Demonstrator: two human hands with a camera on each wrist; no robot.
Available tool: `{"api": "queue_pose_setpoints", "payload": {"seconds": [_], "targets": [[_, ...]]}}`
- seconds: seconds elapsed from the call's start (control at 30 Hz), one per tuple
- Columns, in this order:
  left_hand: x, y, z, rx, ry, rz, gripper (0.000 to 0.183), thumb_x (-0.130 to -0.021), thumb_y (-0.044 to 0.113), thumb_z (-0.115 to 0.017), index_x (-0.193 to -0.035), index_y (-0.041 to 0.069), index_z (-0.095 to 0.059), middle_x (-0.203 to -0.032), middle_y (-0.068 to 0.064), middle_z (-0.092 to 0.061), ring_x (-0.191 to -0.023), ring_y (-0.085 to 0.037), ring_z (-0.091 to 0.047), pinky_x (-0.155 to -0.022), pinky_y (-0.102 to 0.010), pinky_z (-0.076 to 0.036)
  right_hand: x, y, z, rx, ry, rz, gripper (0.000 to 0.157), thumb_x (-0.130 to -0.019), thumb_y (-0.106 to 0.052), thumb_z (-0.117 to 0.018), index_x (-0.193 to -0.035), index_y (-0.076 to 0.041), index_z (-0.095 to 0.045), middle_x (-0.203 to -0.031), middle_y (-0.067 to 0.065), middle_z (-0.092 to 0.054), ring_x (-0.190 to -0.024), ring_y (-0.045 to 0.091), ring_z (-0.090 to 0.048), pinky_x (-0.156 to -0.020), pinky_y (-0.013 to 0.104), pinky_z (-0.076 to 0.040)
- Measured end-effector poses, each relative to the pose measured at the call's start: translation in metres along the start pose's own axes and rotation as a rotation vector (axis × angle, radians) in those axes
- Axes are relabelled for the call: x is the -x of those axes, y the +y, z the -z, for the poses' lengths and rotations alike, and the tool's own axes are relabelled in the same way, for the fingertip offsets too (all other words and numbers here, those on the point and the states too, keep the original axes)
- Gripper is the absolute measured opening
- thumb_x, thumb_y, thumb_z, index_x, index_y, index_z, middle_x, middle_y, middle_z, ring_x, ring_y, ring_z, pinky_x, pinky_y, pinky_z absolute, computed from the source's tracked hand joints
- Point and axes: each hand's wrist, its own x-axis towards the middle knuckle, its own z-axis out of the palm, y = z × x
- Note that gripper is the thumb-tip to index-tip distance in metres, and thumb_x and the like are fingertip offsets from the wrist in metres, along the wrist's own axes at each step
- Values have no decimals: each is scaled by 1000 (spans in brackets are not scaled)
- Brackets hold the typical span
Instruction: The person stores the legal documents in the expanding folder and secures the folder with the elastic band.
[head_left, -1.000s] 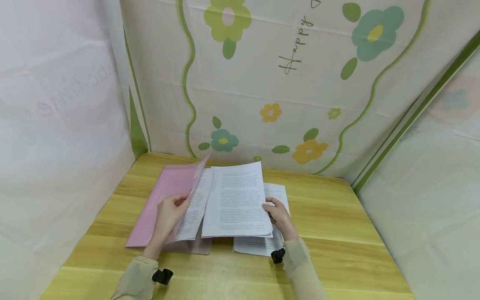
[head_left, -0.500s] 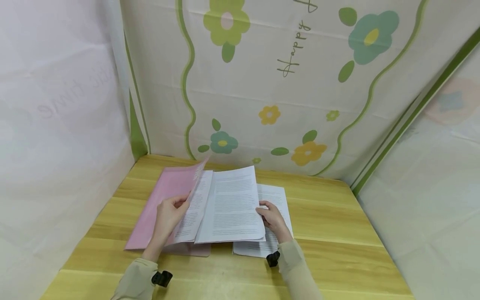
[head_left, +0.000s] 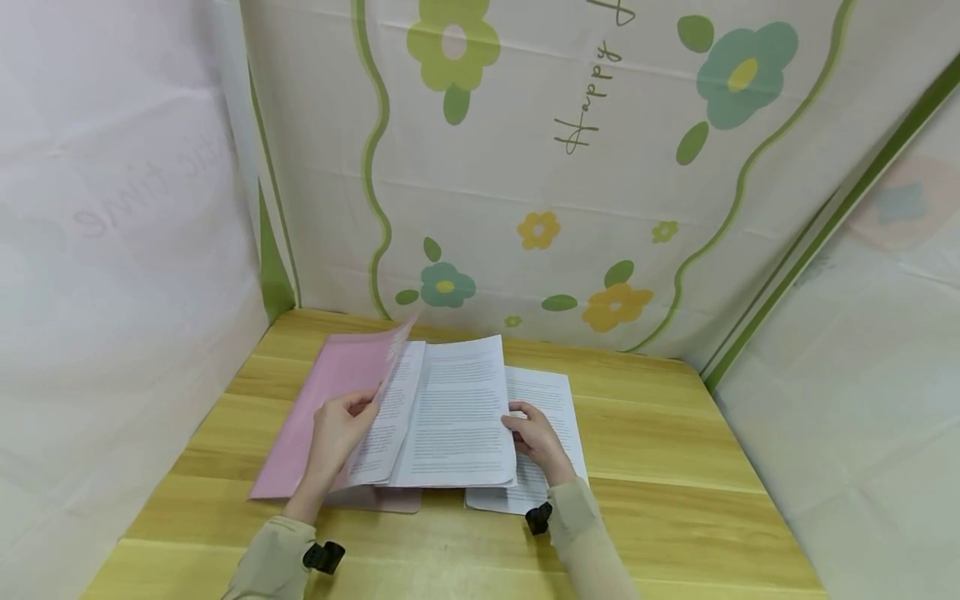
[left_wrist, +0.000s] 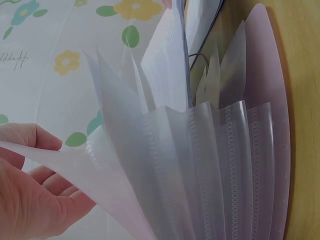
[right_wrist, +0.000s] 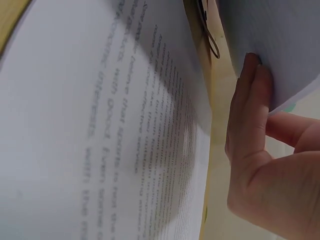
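A pink expanding file folder (head_left: 315, 417) with translucent accordion pockets (left_wrist: 210, 165) stands spread on the table at left. My left hand (head_left: 336, 429) pinches its raised pink cover between thumb and fingers. My right hand (head_left: 536, 437) pinches the right edge of a sheaf of printed sheets (head_left: 457, 417), thumb on one face and fingers on the other. The sheaf's left part is tucked in among the folder's pockets, behind a nearer printed page (head_left: 390, 425). In the right wrist view, the fingers (right_wrist: 250, 110) lie along the back of the sheaf.
More printed sheets (head_left: 558, 408) lie flat on the wooden table (head_left: 660, 500), under and to the right of the right hand. A thin dark loop (right_wrist: 212, 42) shows near the sheaf. Flowered cloth (head_left: 487, 183) walls in the table's back and sides.
My right hand has moved left with the sheaf, which sits further into the folder and covers less of the sheets on the table. My left hand keeps its hold on the cover.
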Motion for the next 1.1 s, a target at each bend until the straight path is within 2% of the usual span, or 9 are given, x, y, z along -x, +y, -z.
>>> {"api": "queue_pose_setpoints", "payload": {"seconds": [0.4, 0.6, 0.8, 0.9, 1.0, 1.1], "targets": [[-1, -2, -1, 1, -23, 16, 30, -92, 21, -64, -115, 4, -74, -101, -16, -77, -85, -19, -72, -67, -18, -49, 2, 0, 1, -10, -61, -7, 45, -97, -6, -47, -142, -6, -50, -106, 14, -72, -68, 12, -67, -60, 27, -51], [-3, -2, -1, 14, -40, 19, 32, -93, 23, -64, -116, 3, -73, -103, -17, -76, -87, -22, -72, -66, -18, -49, 4, -2, 3, 50, -73, 7, 44, -99, -12, -52, -143, -7, -49, -105, 14, -73, -73, 13, -70, -63, 28, -55], [-4, -2, 0, 13, -44, 10, 32, -93, 22, -64, -116, 2, -72, -103, -18, -76, -89, -25, -73, -66, -18, -49, 6, -4, 3, 49, -51, 23, 47, -98, -12, -55, -144, -7, -49, -92, 8, -73, -63, 8, -63, -59, 27, -52], [-4, -2, 0, 15, -43, 9, 31, -93, 22, -64, -116, 3, -73, -103, -18, -76, -88, -24, -73, -66, -18, -49, 7, -7, 4, 33, -69, 21, 48, -98, -11, -54, -145, -6, -46, -83, 4, -70, -59, 8, -58, -58, 27, -49], [-3, -2, 0, 20, -43, 10, 31, -93, 22, -64, -116, 3, -73, -102, -17, -76, -87, -23, -73, -65, -17, -49, 13, -14, 4, 21, -103, 18, 48, -99, -9, -52, -146, -3, -44, -82, 4, -70, -60, 8, -59, -60, 28, -50], [-3, -3, -1, 23, -47, 12, 31, -93, 21, -64, -116, 3, -73, -102, -17, -76, -86, -22, -72, -65, -17, -49, 15, -16, 3, 4, -103, 24, 47, -99, -9, -52, -145, -3, -45, -75, 1, -68, -57, 8, -56, -59, 27, -48]]}}
